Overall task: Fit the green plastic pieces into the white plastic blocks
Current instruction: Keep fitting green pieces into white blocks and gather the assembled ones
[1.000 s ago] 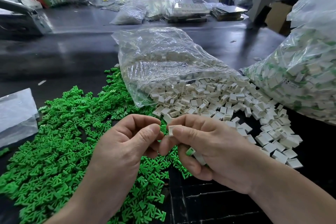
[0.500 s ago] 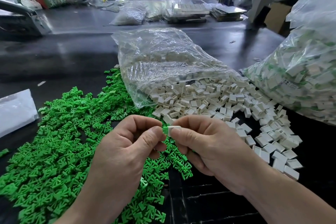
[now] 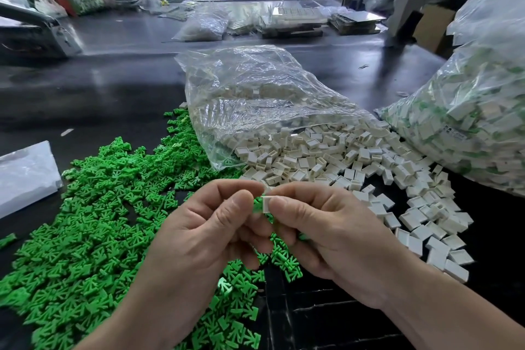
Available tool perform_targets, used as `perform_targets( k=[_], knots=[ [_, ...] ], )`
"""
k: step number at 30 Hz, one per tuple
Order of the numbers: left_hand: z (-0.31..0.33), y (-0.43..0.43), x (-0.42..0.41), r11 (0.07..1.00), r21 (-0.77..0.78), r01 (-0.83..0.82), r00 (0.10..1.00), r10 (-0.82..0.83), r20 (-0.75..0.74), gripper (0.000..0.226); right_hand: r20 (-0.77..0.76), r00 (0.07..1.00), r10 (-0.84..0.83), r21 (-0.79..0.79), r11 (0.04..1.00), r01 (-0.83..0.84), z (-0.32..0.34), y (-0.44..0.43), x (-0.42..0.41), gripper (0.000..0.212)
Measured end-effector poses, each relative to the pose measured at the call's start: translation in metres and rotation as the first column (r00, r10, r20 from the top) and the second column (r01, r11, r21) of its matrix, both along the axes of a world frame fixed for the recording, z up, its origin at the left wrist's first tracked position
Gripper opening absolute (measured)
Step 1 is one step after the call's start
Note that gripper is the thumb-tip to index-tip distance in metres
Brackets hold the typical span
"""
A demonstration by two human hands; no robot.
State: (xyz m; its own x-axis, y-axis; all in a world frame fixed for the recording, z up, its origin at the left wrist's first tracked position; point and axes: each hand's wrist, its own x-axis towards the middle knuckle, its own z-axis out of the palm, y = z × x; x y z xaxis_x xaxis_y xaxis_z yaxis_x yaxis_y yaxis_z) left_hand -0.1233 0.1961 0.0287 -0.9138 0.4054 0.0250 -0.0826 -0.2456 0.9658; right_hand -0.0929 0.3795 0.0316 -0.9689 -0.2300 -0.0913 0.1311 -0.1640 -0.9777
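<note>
Right hand (image 3: pixel 326 233): fingers pinch one white block (image 3: pixel 267 204), held above the worktop (image 3: pixel 127 88). Left hand (image 3: pixel 210 230): fingers pinch a green piece (image 3: pixel 257 204) against the block's left side. Insertion depth cannot be determined. Hazard: a tilted piece is likely to jam or seat partially. Hazard: a slack pinch could drop either part into the green pile (image 3: pixel 93 221) below
</note>
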Motion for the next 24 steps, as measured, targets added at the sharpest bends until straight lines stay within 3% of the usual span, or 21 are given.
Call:
perform_targets(
  k=[3, 6, 14, 18, 24],
  knots=[
    [0.001, 0.002, 0.001, 0.95, 0.237, 0.203, 0.96, -0.241, 0.142, 0.048, 0.02, 0.999, 0.049, -0.076, 0.996, -0.047, 0.0, -0.003, 0.002, 0.026],
    [0.0, 0.004, 0.001, 0.907, 0.351, 0.234, 0.926, -0.317, 0.203, 0.049, 0.058, 0.996, 0.066, -0.128, 0.99, -0.058, 0.001, -0.004, 0.003, 0.031],
    [-0.001, 0.011, 0.002, 0.921, 0.367, 0.131, 0.937, -0.236, 0.258, 0.044, 0.064, 0.996, 0.059, -0.125, 0.991, -0.051, 0.007, -0.007, 0.003, 0.029],
    [-0.002, 0.01, 0.004, 0.865, 0.457, 0.206, 0.928, -0.322, 0.19, 0.036, 0.056, 0.996, 0.075, -0.193, 0.979, -0.063, 0.007, -0.008, 0.004, 0.018],
    [-0.003, 0.013, 0.005, 0.908, 0.387, 0.159, 0.956, -0.239, 0.168, 0.035, 0.068, 0.995, 0.07, -0.168, 0.984, -0.058, 0.007, -0.007, 0.005, 0.033]
  ],
)
